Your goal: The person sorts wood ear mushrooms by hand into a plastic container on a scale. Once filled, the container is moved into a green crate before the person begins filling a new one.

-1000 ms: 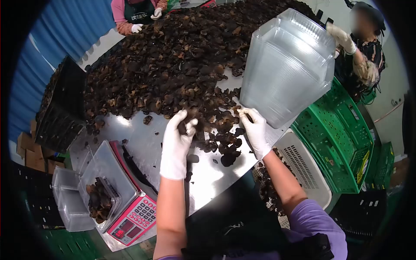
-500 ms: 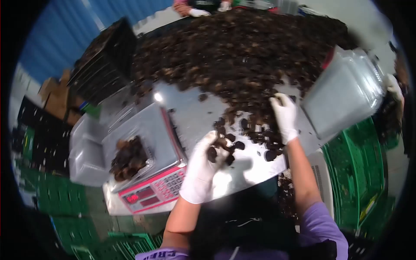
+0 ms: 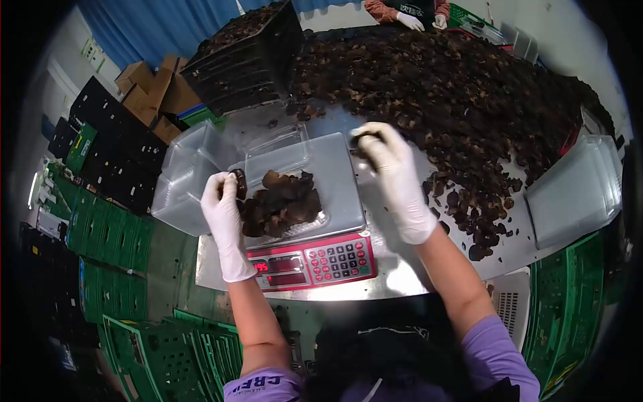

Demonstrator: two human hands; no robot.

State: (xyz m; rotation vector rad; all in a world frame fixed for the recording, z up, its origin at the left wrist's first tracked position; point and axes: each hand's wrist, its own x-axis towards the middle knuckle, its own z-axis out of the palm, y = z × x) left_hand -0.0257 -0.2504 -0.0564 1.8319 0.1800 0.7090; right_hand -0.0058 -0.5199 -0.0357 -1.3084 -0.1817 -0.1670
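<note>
Your left hand [image 3: 224,211] pinches 1 dark, curled piece [image 3: 240,183] beside 1 clear plastic tray [image 3: 324,220] of wrinkled brown pieces [image 3: 284,204] on 1 flat-topped scale [image 3: 345,201]. Your right hand [image 3: 390,164] curls around dark matter [image 3: 364,138], count unclear, near 1 broad, rough heap [image 3: 442,87].

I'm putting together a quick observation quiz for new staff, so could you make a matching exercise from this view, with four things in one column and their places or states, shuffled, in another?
Things:
1. Left hand
2. Filled clear tray
3. Weighing scale
4. Blue curtain

Places or states:
A. Showing lit red digits
B. Hanging in the background
C. White-gloved, pinching a dark piece
D. Resting on a flat platform

Right pairs: 1-C, 2-D, 3-A, 4-B
</note>
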